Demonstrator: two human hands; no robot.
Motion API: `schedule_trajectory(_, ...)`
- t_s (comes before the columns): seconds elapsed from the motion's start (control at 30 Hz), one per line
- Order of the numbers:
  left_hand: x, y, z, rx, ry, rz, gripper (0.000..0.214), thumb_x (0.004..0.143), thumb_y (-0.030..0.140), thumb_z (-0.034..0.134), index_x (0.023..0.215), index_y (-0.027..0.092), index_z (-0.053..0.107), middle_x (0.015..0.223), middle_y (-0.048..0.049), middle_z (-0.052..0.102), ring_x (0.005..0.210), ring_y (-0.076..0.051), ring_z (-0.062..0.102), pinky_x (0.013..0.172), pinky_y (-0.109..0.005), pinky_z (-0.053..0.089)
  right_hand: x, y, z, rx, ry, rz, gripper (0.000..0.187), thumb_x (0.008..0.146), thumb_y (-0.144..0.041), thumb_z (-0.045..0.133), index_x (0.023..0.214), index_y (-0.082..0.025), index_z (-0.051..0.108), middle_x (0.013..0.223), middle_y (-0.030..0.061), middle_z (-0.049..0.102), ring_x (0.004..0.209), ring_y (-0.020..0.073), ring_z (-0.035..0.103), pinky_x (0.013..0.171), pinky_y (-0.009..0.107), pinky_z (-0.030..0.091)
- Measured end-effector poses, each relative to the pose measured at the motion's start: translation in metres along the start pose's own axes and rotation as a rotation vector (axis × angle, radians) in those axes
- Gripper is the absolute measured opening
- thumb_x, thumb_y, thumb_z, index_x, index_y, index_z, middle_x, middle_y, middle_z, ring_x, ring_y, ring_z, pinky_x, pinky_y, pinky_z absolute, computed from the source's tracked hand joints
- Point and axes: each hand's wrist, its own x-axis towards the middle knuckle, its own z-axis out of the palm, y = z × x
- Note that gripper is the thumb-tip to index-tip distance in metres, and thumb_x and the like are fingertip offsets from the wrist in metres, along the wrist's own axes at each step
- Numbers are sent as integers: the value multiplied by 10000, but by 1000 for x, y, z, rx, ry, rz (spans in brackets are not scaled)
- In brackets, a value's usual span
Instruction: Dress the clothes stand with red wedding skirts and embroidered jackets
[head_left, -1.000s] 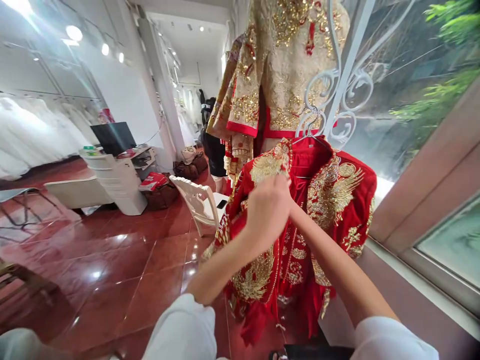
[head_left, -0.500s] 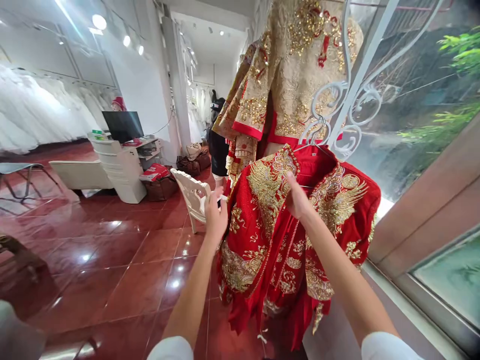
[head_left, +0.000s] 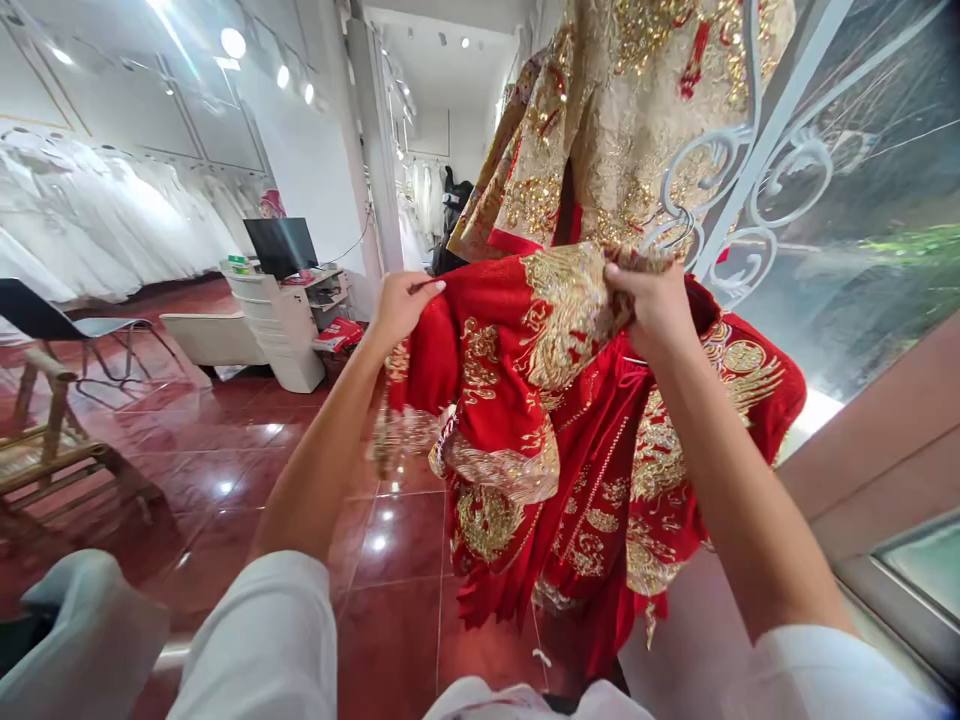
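Note:
A red jacket (head_left: 499,350) with gold embroidery hangs before me, one side pulled out to the left. My left hand (head_left: 405,308) pinches its shoulder cloth at the left end, where the sleeve drops down blurred. Closed on the collar edge beside the gold embroidery is my right hand (head_left: 654,300). The jacket's other shoulder (head_left: 772,380) stays up on the right, near the white scrollwork stand. Inside the open front, a red embroidered skirt (head_left: 592,500) shows. The hanger is mostly hidden behind my right hand and the cloth.
A gold garment with red trim (head_left: 607,170) hangs behind, beside a white metal scroll frame (head_left: 787,170). A window stands at right. To the left are a bamboo chair (head_left: 60,450), a desk with a monitor (head_left: 281,247) and racks of white gowns (head_left: 97,220).
Both hands, which were at the jacket's front, now grip it. The left side of the jacket has been lifted and drawn left, spreading the shoulder and sleeve.

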Motion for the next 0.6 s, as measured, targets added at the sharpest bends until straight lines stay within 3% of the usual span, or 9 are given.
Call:
schedule_trajectory(0.07, -16, 14, -11, 32, 62, 123, 199, 770, 352, 618, 650, 196, 588, 649, 3, 547, 623, -134, 469, 670, -312, 436, -25, 19, -21, 49, -2, 60, 338, 622, -213, 676, 938, -117, 606, 898, 48, 664, 828, 173, 635, 735, 295, 485)
schedule_trajectory(0.1, -31, 16, -11, 28, -23, 132, 224, 748, 383, 636, 636, 195, 588, 629, 2, 548, 598, -135, 474, 638, -308, 436, -39, 35, -32, 41, -13, 157, 381, 599, -248, 695, 951, -137, 598, 891, 50, 668, 801, 181, 637, 709, 305, 495)
schedule_trajectory(0.17, -62, 8, 0, -23, -521, 64, 237, 751, 416, 618, 712, 184, 639, 627, -3, 585, 581, -137, 514, 586, -283, 433, -64, 70, -48, -55, 21, 330, 354, 575, -323, 719, 850, -141, 590, 797, 51, 666, 694, 176, 615, 653, 311, 494)
schedule_trajectory(0.2, -75, 0, 9, -42, -589, 18, 269, 774, 431, 579, 734, 174, 650, 657, -16, 606, 598, -142, 534, 592, -279, 439, -72, 85, -52, -81, 59, 353, 356, 587, -366, 713, 836, -147, 585, 787, 49, 662, 676, 170, 601, 648, 311, 488)
schedule_trajectory(0.23, -83, -10, 20, -47, -567, -21, 298, 795, 440, 544, 802, 165, 659, 719, -32, 631, 634, -149, 553, 618, -280, 448, -78, 97, -53, -111, 89, 353, 358, 596, -399, 707, 820, -150, 580, 780, 45, 656, 664, 161, 585, 649, 307, 481)
schedule_trajectory(0.3, -88, -28, 46, -26, -374, -47, 373, 792, 450, 540, 1004, 156, 630, 939, -73, 648, 794, -179, 585, 724, -300, 461, -82, 109, -49, -162, 135, 294, 361, 627, -446, 687, 810, -155, 576, 776, 32, 639, 654, 143, 548, 649, 293, 462)
schedule_trajectory(0.4, -76, -39, 77, 40, -253, -8, 500, 770, 434, 575, 1181, 153, 527, 1150, -115, 586, 1007, -217, 549, 855, -326, 428, -78, 94, -41, -273, 169, 209, 327, 670, -463, 650, 725, -155, 557, 665, 1, 572, 591, 114, 461, 592, 266, 411)
schedule_trajectory(0.5, -58, -39, 82, 125, -259, -38, 311, 848, 387, 455, 944, 130, 603, 896, -95, 642, 857, -209, 574, 785, -313, 429, -71, 60, -47, -320, 157, 144, 296, 684, -437, 645, 696, -154, 561, 611, -7, 530, 565, 110, 432, 552, 254, 378)
schedule_trajectory(0.6, -44, -51, 67, 85, -230, -58, 341, 865, 415, 404, 799, 140, 595, 725, -54, 617, 716, -185, 553, 698, -286, 422, -67, 44, -58, -298, 143, 79, 290, 694, -425, 647, 784, -153, 604, 676, 6, 569, 583, 116, 466, 560, 253, 389)
